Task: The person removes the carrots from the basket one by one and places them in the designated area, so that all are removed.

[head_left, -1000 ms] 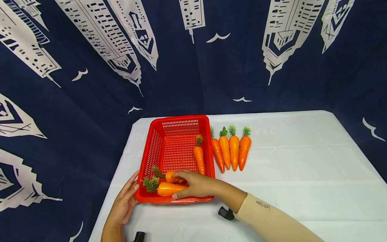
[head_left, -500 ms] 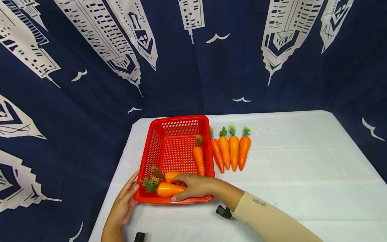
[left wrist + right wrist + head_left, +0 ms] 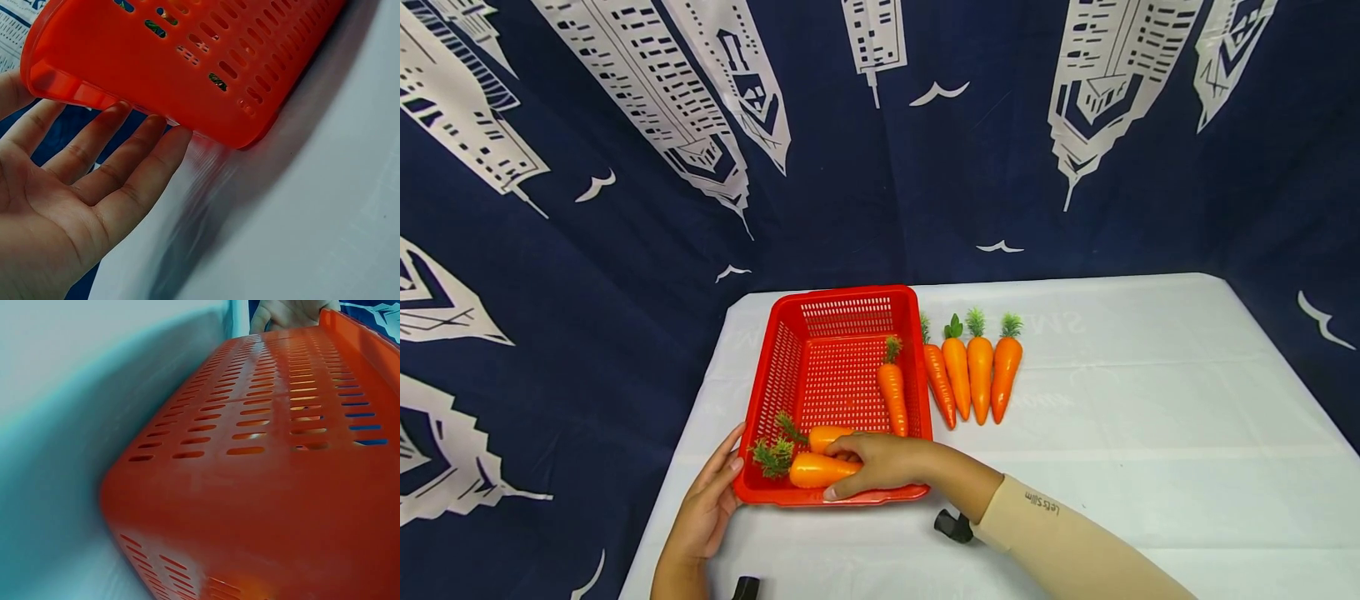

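A red plastic basket (image 3: pixel 842 497) with slotted sides holds toy carrots with green tops. My left hand (image 3: pixel 703 508) is at its near left corner; in the left wrist view its nearly straight fingers (image 3: pixel 150 162) touch the rim. Inside the near end, my right hand (image 3: pixel 883 462) lies over the front carrot (image 3: pixel 820 470), fingers curled over its far side and thumb on the near side by the rim. Just behind it lies a second carrot (image 3: pixel 827 437), partly covered by the hand. Another carrot (image 3: pixel 892 396) lies lengthwise along the basket's right wall.
Right of the basket, several carrots (image 3: pixel 980 379) lie side by side on the white tablecloth (image 3: pixel 1135 417), tops away from me. A dark blue curtain (image 3: pixel 880 208) with white buildings hangs behind the table. Black camera mounts (image 3: pixel 953 527) show at both wrists.
My right hand has lowered and moved slightly toward me over the front carrot, then stayed almost still. The left hand, basket and carrots have kept their places.
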Tool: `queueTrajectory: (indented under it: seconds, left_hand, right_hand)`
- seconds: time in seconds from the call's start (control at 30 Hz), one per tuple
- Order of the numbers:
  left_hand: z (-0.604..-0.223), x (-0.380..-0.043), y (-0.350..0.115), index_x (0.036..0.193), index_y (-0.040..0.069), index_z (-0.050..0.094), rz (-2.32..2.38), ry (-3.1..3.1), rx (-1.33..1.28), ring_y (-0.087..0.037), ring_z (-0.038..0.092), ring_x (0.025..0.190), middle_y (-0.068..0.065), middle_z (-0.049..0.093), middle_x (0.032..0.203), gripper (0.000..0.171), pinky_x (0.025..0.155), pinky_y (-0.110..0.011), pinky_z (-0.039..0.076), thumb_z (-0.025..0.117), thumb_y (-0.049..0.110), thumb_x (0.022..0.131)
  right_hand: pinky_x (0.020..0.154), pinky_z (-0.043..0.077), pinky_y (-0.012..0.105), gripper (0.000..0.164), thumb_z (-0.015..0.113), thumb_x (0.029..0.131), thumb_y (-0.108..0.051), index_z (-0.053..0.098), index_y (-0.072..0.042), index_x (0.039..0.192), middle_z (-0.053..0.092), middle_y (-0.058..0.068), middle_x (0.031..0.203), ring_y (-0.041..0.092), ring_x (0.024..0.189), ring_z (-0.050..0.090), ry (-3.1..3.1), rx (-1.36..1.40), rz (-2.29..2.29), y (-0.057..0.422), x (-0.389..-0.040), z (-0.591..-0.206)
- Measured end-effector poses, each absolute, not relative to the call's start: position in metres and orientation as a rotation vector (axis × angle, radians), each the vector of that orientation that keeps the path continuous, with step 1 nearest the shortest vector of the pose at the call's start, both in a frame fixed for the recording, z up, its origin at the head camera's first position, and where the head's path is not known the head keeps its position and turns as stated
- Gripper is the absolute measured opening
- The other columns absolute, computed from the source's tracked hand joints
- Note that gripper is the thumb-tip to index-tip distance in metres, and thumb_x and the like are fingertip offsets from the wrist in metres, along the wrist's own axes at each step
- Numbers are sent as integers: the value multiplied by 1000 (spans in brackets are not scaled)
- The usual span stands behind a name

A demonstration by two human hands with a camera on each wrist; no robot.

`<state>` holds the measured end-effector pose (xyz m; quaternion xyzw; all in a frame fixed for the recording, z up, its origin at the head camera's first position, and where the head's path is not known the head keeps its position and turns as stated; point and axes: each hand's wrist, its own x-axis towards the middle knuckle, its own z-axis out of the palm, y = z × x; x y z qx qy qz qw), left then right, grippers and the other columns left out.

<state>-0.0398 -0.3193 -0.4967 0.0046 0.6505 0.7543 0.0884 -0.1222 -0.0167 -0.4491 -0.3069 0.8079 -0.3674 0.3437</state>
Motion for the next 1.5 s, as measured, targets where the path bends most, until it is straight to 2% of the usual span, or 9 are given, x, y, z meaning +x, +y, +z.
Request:
queueTrajectory:
  seconds: [0.3, 0.6, 0.83, 1.07, 1.27, 1.5]
  left_hand:
    - [-496, -39, -319, 163, 17, 18, 2248, 1931, 17, -5, 59, 126, 6, 48, 147, 54, 97, -28, 54, 33, 17, 111]
    - [-496, -38, -319, 163, 17, 18, 2245, 1939, 10, -5, 59, 125, 6, 48, 146, 54, 97, -28, 54, 33, 17, 111]
    - [-496, -39, -319, 163, 18, 19, 2253, 1935, 4, -6, 60, 125, 6, 48, 147, 54, 97, -28, 54, 33, 16, 111]
    - [-495, -40, -319, 163, 18, 17, 2250, 1928, 63, -5, 59, 126, 7, 46, 149, 54, 97, -28, 54, 32, 16, 111]
    - [-495, -40, -319, 164, 18, 16, 2239, 1938, 78, -5, 59, 125, 5, 45, 148, 54, 97, -28, 54, 31, 16, 112]
    - [-496, -39, -320, 164, 17, 15, 2243, 1929, 101, -4, 57, 127, 4, 44, 149, 54, 99, -26, 53, 29, 15, 112]
  right_hand:
    - [115, 41, 41, 68, 77, 84, -53, 59, -22, 142, 53, -3, 148, 17, 139, 48, 2103, -772, -975, -17, -121, -449]
    - [108, 46, 36, 61, 80, 83, -50, 63, -23, 135, 60, -7, 137, 12, 127, 56, 2085, -768, -1016, -16, -120, -447]
    - [106, 47, 32, 57, 81, 84, -44, 63, -20, 132, 64, -9, 128, 10, 123, 59, 2038, -776, -1081, -16, -121, -449]
    - [107, 47, 31, 58, 82, 83, -43, 63, -25, 135, 62, -10, 135, 10, 127, 58, 2033, -769, -1100, -15, -121, -447]
    - [105, 47, 28, 60, 81, 83, -45, 63, -25, 137, 58, -14, 127, 6, 121, 58, 2055, -812, -1091, -15, -120, -448]
    - [106, 47, 30, 54, 81, 84, -41, 64, -27, 133, 61, -14, 132, 9, 125, 58, 2022, -799, -1130, -14, -120, -447]
